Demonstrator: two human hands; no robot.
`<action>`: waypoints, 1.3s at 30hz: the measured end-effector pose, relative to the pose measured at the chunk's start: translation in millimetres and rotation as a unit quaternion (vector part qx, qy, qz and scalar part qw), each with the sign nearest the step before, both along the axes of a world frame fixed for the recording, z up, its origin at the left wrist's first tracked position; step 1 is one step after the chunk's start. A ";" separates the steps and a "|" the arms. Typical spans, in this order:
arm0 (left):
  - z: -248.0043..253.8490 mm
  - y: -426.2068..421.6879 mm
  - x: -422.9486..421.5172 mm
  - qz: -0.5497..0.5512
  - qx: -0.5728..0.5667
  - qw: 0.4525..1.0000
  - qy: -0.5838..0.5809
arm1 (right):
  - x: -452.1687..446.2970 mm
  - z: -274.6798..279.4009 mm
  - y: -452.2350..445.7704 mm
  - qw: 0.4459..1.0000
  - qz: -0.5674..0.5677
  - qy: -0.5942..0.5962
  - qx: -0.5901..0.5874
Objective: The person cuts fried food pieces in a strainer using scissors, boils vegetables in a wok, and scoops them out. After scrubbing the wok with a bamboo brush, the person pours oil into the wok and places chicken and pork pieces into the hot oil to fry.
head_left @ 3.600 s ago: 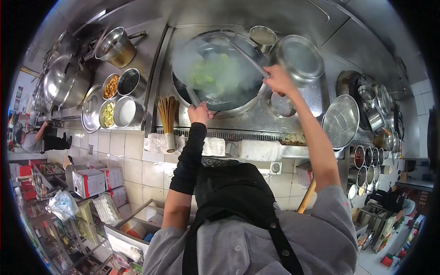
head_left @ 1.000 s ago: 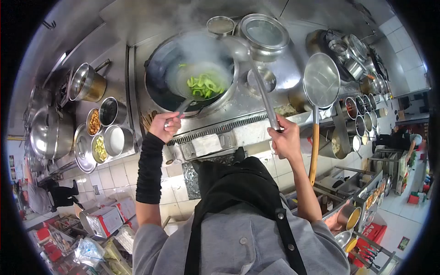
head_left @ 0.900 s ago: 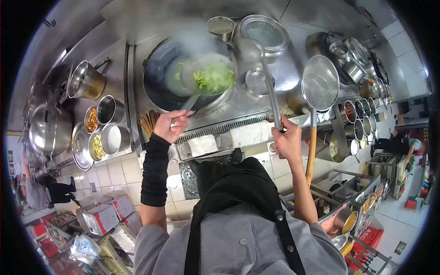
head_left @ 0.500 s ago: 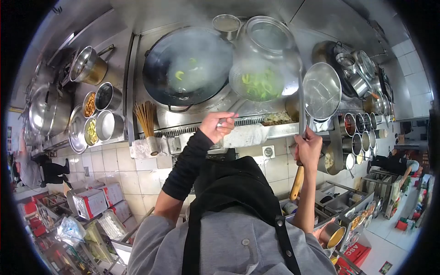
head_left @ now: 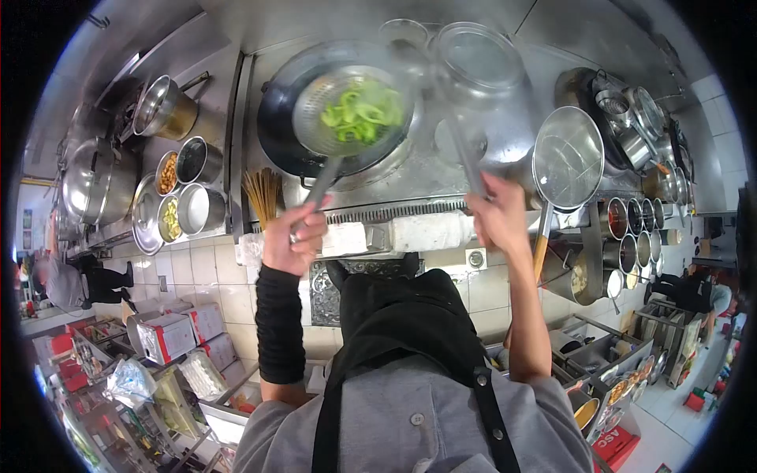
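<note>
Hanging over wok (head_left: 277, 142) in head view, perforated strainer (head_left: 311, 120) of slippery-looking green strips (head_left: 364, 114) seems stiff, front-heavy, best held by its handle (head_left: 325, 180), where left grip (head_left: 294, 238) is wrapped; right grip (head_left: 500, 213) clasps blurred ladle (head_left: 467, 156).

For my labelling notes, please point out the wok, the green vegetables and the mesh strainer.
Wok (head_left: 278, 130): head view, dark inner wall.
Green vegetables (head_left: 363, 115): head view, middle of the pile.
Mesh strainer (head_left: 568, 158): head view, its mesh.
</note>
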State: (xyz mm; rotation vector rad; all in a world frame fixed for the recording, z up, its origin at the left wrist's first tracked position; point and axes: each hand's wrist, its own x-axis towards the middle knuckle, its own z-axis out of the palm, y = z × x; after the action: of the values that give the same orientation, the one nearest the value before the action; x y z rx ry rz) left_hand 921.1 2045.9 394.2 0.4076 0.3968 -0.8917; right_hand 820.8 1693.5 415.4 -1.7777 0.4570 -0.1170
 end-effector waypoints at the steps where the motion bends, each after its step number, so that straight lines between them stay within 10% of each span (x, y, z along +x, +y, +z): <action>1: 1.5 10.3 9.9 0.013 0.007 1.000 -0.010 | 17.2 -17.9 0.7 0.999 0.040 -0.008 -0.024; 9: 10.1 77.1 77.5 0.068 0.028 0.996 -0.040 | 113.6 -66.9 55.7 0.990 0.056 0.129 0.020; 15: -0.9 102.9 94.8 0.075 0.146 0.983 -0.080 | 104.8 -79.1 71.7 0.855 -0.035 0.118 0.504; 19: -10.6 112.8 94.5 0.071 0.250 0.961 -0.097 | 78.6 -56.1 94.6 0.783 -0.045 0.100 0.612; 28: -50.9 136.3 140.7 -0.037 0.105 0.993 -0.033 | 72.4 35.8 158.9 0.957 -0.047 0.065 0.278; 39: -6.7 122.3 189.2 -0.072 -0.007 0.997 0.006 | 44.9 -9.2 202.3 0.993 -0.073 0.082 0.036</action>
State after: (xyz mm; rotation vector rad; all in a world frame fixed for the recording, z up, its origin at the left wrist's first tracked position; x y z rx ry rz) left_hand 1110.3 2168.1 387.5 0.4224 0.3755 -1.0373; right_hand 865.7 1895.8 406.1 -1.6889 0.7022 -0.0573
